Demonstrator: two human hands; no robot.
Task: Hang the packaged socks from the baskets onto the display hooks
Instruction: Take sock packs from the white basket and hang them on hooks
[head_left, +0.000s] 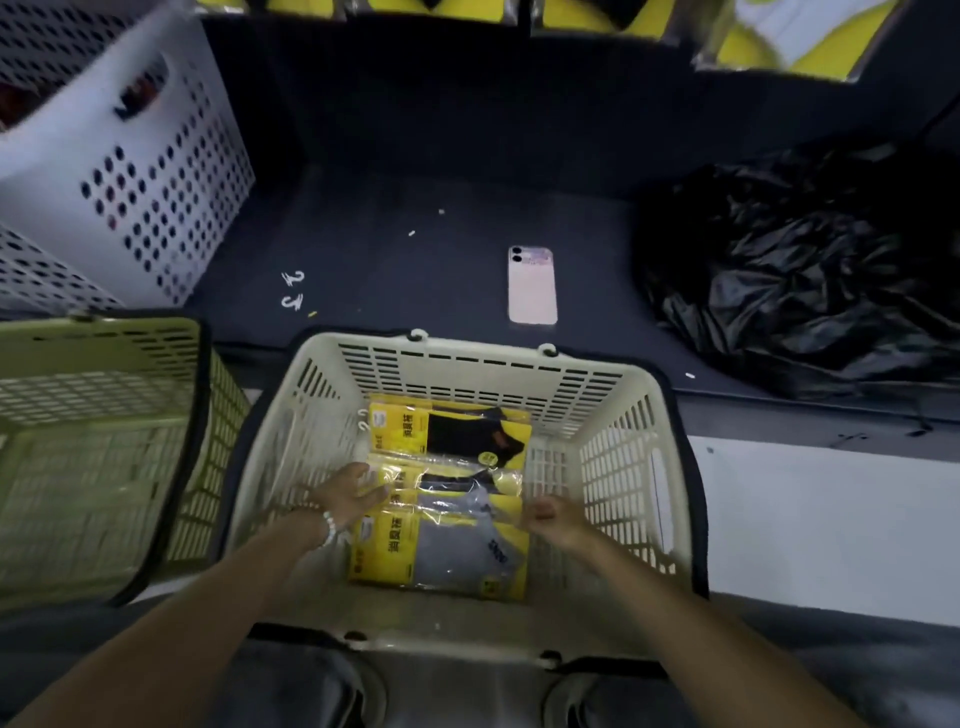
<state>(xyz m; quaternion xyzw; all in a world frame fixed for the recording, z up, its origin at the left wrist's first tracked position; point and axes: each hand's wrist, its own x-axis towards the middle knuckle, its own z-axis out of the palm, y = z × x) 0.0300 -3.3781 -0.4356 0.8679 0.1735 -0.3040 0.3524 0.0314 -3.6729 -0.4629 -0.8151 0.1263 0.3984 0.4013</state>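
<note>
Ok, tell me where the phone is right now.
In the head view, the phone lies face down on the dark shelf, just beyond the far rim of the cream basket, with the black plastic bag to its right.

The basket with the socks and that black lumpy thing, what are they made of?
The cream basket looks like hard, matte plastic: stiff moulded walls full of slots. The black lump seems to be a thin, glossy plastic bag, crinkled with shiny creases.
</note>
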